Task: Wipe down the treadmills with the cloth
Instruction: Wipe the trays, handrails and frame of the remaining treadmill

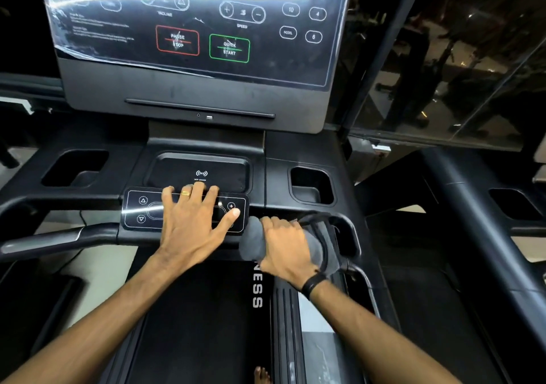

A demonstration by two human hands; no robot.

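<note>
Head view: looking down at a treadmill console, both arms reaching in from the bottom.
Left hand: flat and spread on the glossy button panel, fingertips just over its far edge and touching the rim of the charging tray. Thumb's out toward the plus button. Not holding anything.
Right hand: fingers curled tight around the cloth, which is wrapped over the right handlebar, just beside the panel's right edge.
Cloth: grey, bunched up, a rounded wad sticking out past the knuckles on the left and more trailing under the wrist.
Room: cup holders either side of the tray, left bar well apart from both hands.
Screen: upright behind the tray, plastic film peeling at its lower-left edge.
Belt: dark, running under the arms, toes showing at the bottom edge.
</note>
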